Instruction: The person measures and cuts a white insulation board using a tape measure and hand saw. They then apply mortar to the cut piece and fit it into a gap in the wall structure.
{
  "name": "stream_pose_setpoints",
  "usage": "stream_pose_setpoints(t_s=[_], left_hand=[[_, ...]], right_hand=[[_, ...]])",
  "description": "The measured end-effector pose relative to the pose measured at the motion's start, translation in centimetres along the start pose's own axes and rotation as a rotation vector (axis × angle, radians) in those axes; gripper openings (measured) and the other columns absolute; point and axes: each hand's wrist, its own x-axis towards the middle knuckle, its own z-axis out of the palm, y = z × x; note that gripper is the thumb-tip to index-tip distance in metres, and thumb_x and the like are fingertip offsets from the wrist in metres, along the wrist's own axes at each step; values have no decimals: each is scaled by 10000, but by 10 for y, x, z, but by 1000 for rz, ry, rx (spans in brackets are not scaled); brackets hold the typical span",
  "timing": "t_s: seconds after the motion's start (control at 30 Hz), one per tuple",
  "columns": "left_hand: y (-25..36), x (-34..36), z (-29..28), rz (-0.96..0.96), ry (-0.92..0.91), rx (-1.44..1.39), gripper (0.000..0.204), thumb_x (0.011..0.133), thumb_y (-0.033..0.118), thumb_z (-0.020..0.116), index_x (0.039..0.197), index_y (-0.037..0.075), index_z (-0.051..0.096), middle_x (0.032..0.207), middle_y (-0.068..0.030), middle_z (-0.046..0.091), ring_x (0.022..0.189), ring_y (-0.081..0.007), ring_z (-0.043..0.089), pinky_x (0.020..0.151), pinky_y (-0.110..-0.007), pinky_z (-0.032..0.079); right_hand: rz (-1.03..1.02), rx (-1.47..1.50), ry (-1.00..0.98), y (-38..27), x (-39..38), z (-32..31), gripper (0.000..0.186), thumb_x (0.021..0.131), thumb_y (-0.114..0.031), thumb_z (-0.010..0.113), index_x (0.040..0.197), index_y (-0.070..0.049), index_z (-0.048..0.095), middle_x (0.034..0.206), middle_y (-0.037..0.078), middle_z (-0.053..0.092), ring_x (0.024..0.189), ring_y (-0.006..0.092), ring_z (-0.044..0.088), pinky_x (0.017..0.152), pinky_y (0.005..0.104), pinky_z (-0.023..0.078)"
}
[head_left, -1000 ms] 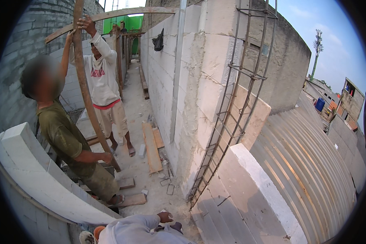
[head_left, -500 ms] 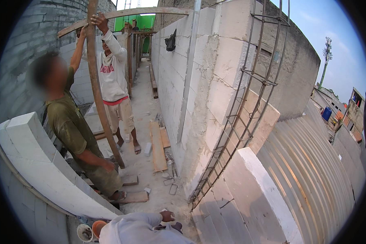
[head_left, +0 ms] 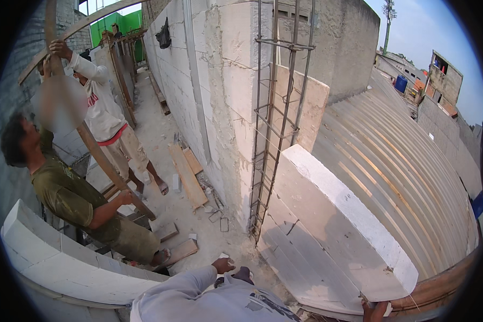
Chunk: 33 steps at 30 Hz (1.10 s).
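My left hand [head_left: 224, 265] is low in the middle of the view, at the end of a pale grey sleeve. Its fingers are curled around a small whitish piece [head_left: 231, 261], too small to name. At the bottom right, my right hand [head_left: 377, 311] is beside the near end of a low wall of pale blocks [head_left: 327, 236]. Its fingers are bent, with a bit of something pale next to them; the frame edge cuts off the rest. The wall's white top block [head_left: 354, 214] runs away from that hand toward a steel rebar cage [head_left: 276, 123].
Two people stand at left: one in an olive shirt [head_left: 70, 198] holds an upright wooden plank [head_left: 99, 153], another in a white hoodie [head_left: 99, 107] reaches up. Boards [head_left: 188, 174] and wire stirrups lie on the walkway. A curved block wall [head_left: 64, 263] edges the left; corrugated roofing [head_left: 397, 172] lies right.
My view has swung right and my right hand has come into it by the low wall. The olive-shirted person has turned the head up and now has a lower hand on the plank.
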Motion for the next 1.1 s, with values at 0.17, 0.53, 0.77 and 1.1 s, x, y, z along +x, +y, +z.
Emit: stream_pose_setpoints(t_s=[0.17, 0.53, 0.77, 1.1], left_hand=[[1, -4, -15, -13, -3, -52, 632, 892, 523, 737, 1334, 75, 677, 1215, -189, 759, 1131, -330, 731, 995, -407, 555], [85, 24, -57, 303, 69, -129, 416, 929, 266, 738, 1275, 41, 691, 1165, -189, 757, 1121, -333, 724, 952, -416, 564], [332, -70, -237, 1617, 543, 1, 414, 779, 95, 858, 1173, 112, 730, 1097, -69, 710, 1009, -301, 639, 929, -468, 539], [441, -52, -365, 1720, 596, 568, 367, 766, 183, 866, 1107, 118, 748, 1087, -50, 731, 1028, -282, 676, 1003, -485, 511]], right_hand=[[-19, -326, -18, -24, -5, -12, 640, 737, -85, 884, 1299, 48, 607, 1303, 257, 611, 1259, 461, 539, 1089, 515, 428], [219, -122, -66, -170, -68, -44, 242, 953, -199, 768, 1046, -10, 647, 966, 90, 688, 818, 217, 640, 770, 346, 509], [-127, 827, -6, -323, 67, -3, 420, 1073, -325, 606, 764, -180, 359, 677, -82, 296, 573, 35, 266, 461, 229, 197], [132, 697, -289, -356, 170, 88, 463, 1074, -253, 555, 673, -199, 329, 602, -91, 275, 519, 60, 246, 464, 268, 234]])
